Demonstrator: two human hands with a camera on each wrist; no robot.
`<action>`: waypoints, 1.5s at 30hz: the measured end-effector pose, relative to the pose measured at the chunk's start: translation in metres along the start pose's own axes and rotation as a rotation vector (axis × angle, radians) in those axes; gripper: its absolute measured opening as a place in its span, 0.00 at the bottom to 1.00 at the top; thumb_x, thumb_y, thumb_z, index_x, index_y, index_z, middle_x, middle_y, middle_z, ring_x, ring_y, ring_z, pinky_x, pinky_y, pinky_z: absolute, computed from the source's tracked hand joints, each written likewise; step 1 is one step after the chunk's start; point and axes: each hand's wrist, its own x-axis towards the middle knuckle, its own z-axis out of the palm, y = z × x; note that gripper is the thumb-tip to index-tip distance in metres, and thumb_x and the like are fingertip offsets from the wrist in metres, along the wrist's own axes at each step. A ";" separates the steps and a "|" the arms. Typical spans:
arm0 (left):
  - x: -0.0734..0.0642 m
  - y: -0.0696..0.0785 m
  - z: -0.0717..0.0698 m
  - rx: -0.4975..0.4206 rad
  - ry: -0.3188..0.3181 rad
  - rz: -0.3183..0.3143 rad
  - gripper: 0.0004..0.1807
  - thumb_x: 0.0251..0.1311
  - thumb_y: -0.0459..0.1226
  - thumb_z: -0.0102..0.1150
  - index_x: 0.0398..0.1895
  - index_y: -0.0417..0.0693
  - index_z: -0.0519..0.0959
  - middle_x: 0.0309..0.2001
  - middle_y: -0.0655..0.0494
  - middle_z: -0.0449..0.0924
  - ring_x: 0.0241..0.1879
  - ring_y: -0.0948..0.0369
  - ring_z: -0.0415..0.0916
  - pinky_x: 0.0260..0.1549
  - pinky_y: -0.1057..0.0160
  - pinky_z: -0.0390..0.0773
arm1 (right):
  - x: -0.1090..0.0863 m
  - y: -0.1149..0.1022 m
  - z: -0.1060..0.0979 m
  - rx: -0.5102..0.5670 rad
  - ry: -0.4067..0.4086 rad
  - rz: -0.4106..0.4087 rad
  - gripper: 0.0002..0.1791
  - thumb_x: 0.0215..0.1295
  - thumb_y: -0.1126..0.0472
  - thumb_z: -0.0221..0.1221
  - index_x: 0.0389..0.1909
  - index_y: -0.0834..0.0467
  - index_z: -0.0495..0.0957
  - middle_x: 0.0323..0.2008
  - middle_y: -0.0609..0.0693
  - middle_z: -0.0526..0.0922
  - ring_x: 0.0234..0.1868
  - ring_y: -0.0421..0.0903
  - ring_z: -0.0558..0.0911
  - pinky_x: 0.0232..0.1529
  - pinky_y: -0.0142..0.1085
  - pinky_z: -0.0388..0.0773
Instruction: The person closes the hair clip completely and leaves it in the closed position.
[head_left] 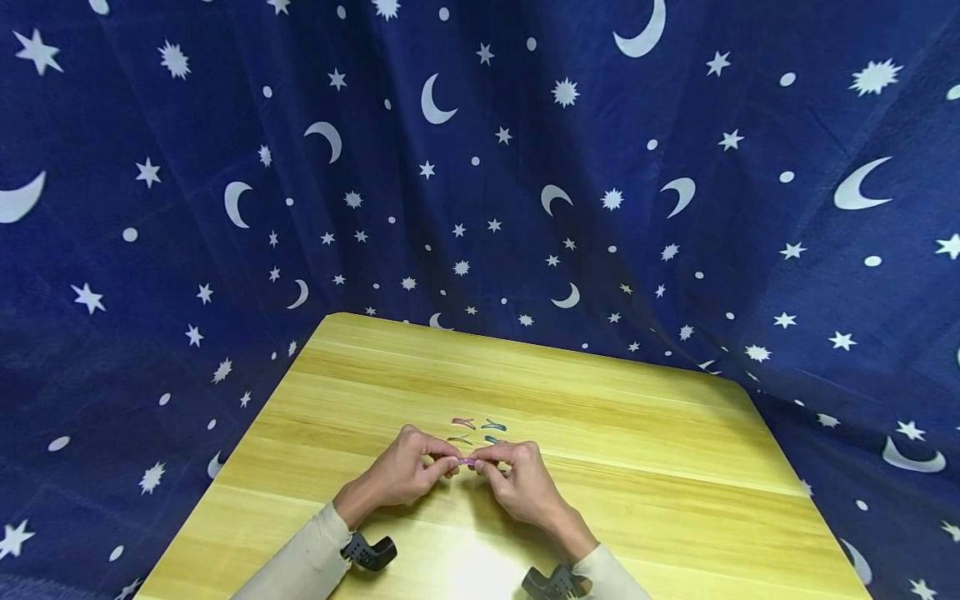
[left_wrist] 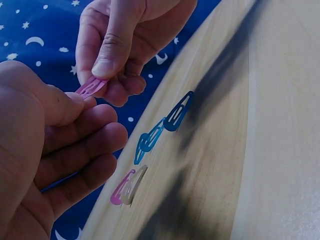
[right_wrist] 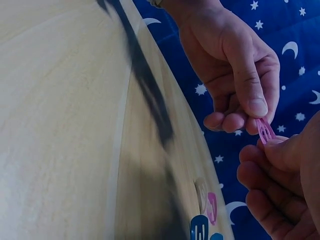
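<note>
A pink snap hair clip [head_left: 467, 461] is stretched between both hands above the table. My left hand [head_left: 408, 469] pinches one end between thumb and index finger; my right hand [head_left: 525, 483] pinches the other end the same way. The clip's slotted middle [left_wrist: 92, 87] shows between the thumbs in the left wrist view, its ends covered by fingertips. Beyond the hands lie more snap clips: another pink one [left_wrist: 122, 188], a beige one [left_wrist: 134, 185], a dark blue one [left_wrist: 178, 111] and light blue ones [left_wrist: 154, 135] close together.
The wooden table [head_left: 637, 433] has rounded far corners. A dark blue curtain [head_left: 487, 200] with white moons and stars hangs behind it and at both sides. Black wrist mounts [head_left: 369, 552] sit below the sleeves.
</note>
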 end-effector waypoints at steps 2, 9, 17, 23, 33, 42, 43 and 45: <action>0.000 0.000 0.000 -0.003 -0.002 -0.001 0.07 0.74 0.30 0.67 0.45 0.43 0.93 0.37 0.56 0.95 0.28 0.63 0.88 0.24 0.68 0.83 | 0.000 0.000 0.000 0.000 -0.002 0.005 0.08 0.70 0.70 0.69 0.43 0.55 0.94 0.41 0.46 0.95 0.44 0.40 0.92 0.46 0.35 0.90; 0.000 -0.002 0.000 -0.014 -0.013 0.013 0.07 0.74 0.32 0.67 0.45 0.43 0.93 0.37 0.57 0.95 0.27 0.61 0.88 0.23 0.69 0.83 | -0.001 0.002 0.000 0.005 -0.007 -0.001 0.09 0.69 0.70 0.70 0.43 0.55 0.94 0.42 0.46 0.95 0.44 0.41 0.93 0.48 0.36 0.90; 0.002 -0.001 -0.004 -0.012 -0.016 -0.005 0.08 0.76 0.33 0.65 0.44 0.47 0.94 0.35 0.56 0.94 0.31 0.62 0.90 0.27 0.68 0.84 | 0.001 -0.002 0.001 0.081 -0.020 0.045 0.08 0.72 0.69 0.68 0.44 0.55 0.94 0.43 0.46 0.95 0.46 0.41 0.93 0.53 0.38 0.90; 0.003 -0.001 -0.006 -0.003 -0.021 -0.024 0.08 0.77 0.33 0.65 0.44 0.45 0.93 0.36 0.54 0.94 0.34 0.64 0.90 0.32 0.67 0.87 | 0.003 -0.003 0.002 0.104 -0.015 0.077 0.09 0.74 0.67 0.67 0.45 0.54 0.94 0.44 0.44 0.95 0.46 0.39 0.93 0.52 0.37 0.90; 0.000 -0.004 -0.012 0.014 -0.052 -0.057 0.07 0.75 0.36 0.68 0.46 0.47 0.93 0.42 0.55 0.95 0.37 0.66 0.89 0.41 0.66 0.88 | 0.004 0.000 0.002 0.068 0.027 0.032 0.06 0.72 0.67 0.71 0.41 0.53 0.94 0.40 0.44 0.95 0.38 0.35 0.89 0.41 0.34 0.88; 0.003 0.001 -0.020 0.069 0.018 0.003 0.07 0.69 0.32 0.73 0.42 0.56 0.94 0.42 0.65 0.94 0.43 0.69 0.89 0.47 0.62 0.89 | 0.007 -0.006 0.005 0.106 0.019 0.023 0.06 0.70 0.67 0.72 0.41 0.53 0.94 0.40 0.44 0.95 0.38 0.35 0.89 0.42 0.34 0.88; 0.003 0.001 -0.021 0.067 0.019 0.008 0.08 0.68 0.32 0.74 0.41 0.56 0.93 0.42 0.65 0.94 0.43 0.69 0.89 0.46 0.62 0.89 | 0.008 -0.006 0.005 0.109 0.015 0.022 0.06 0.70 0.67 0.72 0.41 0.53 0.93 0.40 0.44 0.95 0.39 0.35 0.89 0.43 0.34 0.88; 0.002 0.001 -0.022 0.063 0.015 0.003 0.08 0.68 0.31 0.74 0.41 0.57 0.93 0.41 0.66 0.94 0.42 0.70 0.88 0.44 0.63 0.89 | 0.008 -0.007 0.006 0.116 0.007 0.024 0.05 0.70 0.67 0.72 0.41 0.54 0.93 0.40 0.45 0.95 0.39 0.35 0.89 0.44 0.34 0.88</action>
